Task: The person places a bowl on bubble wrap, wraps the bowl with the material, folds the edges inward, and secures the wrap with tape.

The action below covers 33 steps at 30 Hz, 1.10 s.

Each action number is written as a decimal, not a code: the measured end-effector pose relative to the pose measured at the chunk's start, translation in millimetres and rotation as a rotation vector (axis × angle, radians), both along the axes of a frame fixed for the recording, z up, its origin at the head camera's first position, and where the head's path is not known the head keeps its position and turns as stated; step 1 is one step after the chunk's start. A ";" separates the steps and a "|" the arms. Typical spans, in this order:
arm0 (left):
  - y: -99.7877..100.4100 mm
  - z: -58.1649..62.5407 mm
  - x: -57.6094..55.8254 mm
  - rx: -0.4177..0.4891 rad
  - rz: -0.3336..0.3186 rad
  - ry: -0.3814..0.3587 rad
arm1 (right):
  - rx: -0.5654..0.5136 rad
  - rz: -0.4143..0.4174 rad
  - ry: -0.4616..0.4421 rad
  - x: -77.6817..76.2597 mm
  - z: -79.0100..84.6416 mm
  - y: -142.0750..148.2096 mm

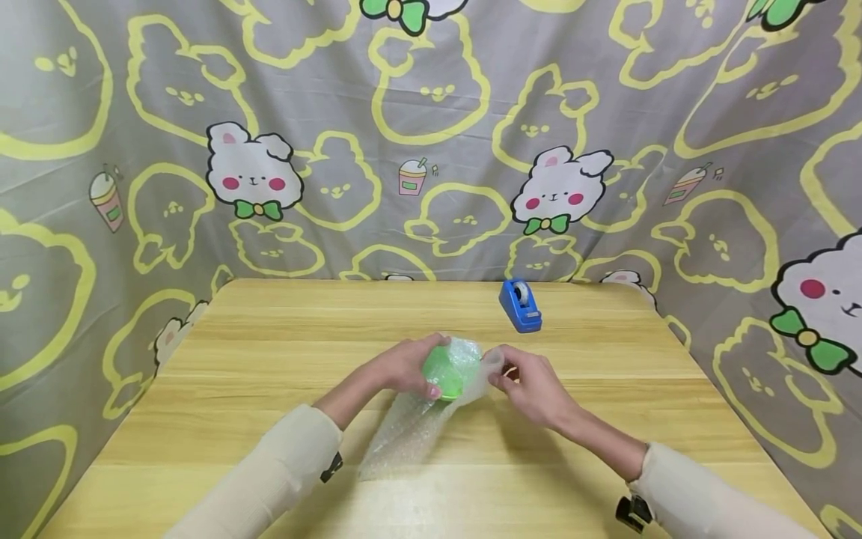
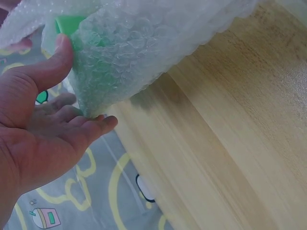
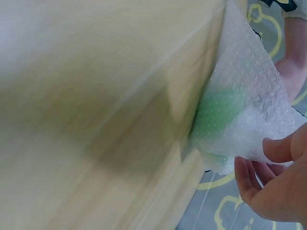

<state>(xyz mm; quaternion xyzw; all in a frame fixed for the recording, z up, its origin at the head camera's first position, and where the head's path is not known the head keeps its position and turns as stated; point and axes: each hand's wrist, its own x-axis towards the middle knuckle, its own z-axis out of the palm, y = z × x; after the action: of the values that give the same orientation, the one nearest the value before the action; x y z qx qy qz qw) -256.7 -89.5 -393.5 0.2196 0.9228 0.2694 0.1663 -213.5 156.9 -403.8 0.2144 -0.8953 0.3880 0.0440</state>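
A rounded green object [image 1: 439, 370] with a brighter green rim sits partly wrapped in clear bubble wrap [image 1: 402, 438] above the middle of the table. From its left side my left hand [image 1: 407, 365] holds it, thumb at the near edge and fingers at the far edge. In the left wrist view the thumb lies on the green edge [image 2: 68, 24], and the fingers support the wrap from the other side. My right hand [image 1: 536, 389] pinches the wrap's gathered edge at the right between thumb and fingers. Through the wrap, the green shape's exact kind cannot be made out.
A blue tape dispenser [image 1: 521, 307] with a roll of clear tape stands toward the back of the wooden table [image 1: 283, 322], right of the hands. A grey curtain [image 1: 350, 97] with cartoon animals hangs behind and along both sides.
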 end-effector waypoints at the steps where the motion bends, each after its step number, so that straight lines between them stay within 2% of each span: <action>1: -0.1 0.1 0.0 0.001 -0.002 0.002 | -0.001 -0.006 -0.005 -2.1 0.3 -1.1; 9: -1.0 -0.1 -1.1 -0.012 -0.020 0.016 | -0.045 -0.070 -0.070 -21.7 -3.0 -12.9; 16: -1.3 -1.2 -2.5 -0.011 -0.027 0.035 | -0.034 -0.089 -0.032 -35.0 -12.3 -19.3; 26: -0.4 -1.2 -4.3 -0.008 -0.044 0.030 | -0.059 -0.155 -0.047 -40.8 -22.4 -25.7; 33: -2.3 0.0 -6.5 0.016 -0.059 -0.044 | -0.066 -0.194 -0.070 -41.6 -25.6 -28.1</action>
<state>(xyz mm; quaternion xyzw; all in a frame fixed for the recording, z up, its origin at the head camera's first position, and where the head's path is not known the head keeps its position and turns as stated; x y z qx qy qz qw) -263.2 -91.8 -393.5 0.2420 0.9098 0.2767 0.1928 -255.0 128.8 -429.3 0.1116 -0.8996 0.4183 0.0568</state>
